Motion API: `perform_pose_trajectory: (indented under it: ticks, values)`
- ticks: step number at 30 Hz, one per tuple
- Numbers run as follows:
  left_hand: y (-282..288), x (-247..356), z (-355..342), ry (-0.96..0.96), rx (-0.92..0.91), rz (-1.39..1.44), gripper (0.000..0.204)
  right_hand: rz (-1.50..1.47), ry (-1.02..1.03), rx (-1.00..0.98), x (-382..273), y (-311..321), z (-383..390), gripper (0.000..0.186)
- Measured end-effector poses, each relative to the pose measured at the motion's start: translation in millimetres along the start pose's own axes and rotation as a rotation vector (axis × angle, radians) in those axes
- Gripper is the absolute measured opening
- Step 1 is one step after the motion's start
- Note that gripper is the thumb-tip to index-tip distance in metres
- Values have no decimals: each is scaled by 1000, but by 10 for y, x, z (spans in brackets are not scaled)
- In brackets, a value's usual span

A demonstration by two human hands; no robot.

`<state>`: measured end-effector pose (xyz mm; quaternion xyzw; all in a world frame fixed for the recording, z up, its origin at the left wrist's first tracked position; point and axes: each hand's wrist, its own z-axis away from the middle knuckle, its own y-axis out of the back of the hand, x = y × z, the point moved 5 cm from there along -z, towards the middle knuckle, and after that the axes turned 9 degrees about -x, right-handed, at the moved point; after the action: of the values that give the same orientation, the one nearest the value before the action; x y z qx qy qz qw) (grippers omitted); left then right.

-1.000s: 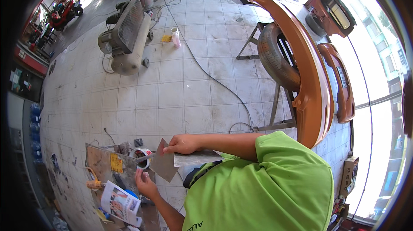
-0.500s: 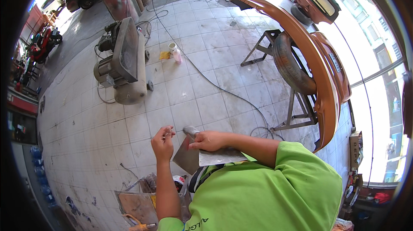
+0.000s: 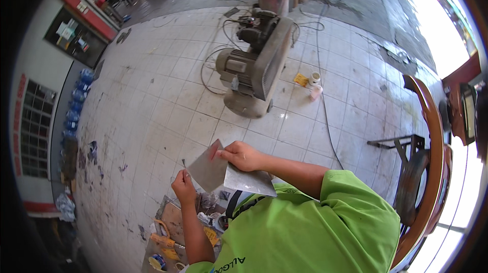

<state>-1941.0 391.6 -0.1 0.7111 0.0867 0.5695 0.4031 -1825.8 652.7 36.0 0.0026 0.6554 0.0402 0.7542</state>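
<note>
My right hand (image 3: 241, 156) grips two flat grey pieces that look like metal sheets. One grey sheet (image 3: 206, 168) slants up to the left, with a reddish smear near its upper corner beside my thumb. A lighter grey sheet (image 3: 249, 181) extends below that hand, in front of my green shirt. Left of the sheets, my left hand (image 3: 184, 186) is raised with its fingers drawn together, near the lower left sheet's edge but apart from it. Whatever its fingertips may hold is too small to make out.
Below my left forearm lies a board (image 3: 175, 217) with an orange-handled tool (image 3: 163, 235). An air compressor (image 3: 251, 69) stands ahead. Past it are a white tub (image 3: 314, 78) and a pink bottle (image 3: 316, 93), near a hose (image 3: 328, 130). An orange bumper (image 3: 434, 166) rests on stands at right.
My view has swung left, so the compressor and bumper sit farther right. My left hand has lowered, and its fingers have drawn together. The sheet's reddish smear shows more plainly.
</note>
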Motion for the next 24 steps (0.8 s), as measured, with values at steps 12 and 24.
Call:
perform_pose_trajectory:
  ticks: [12, 24]
  values:
    - [-170, -787, -939, -67, -149, 548, 99, -917, -520, -338, 545, -462, -2320, 35]
    - [435, -612, -4422, -159, -142, 1013, 54, -598, -408, 266, 344, 760, -4586, 53]
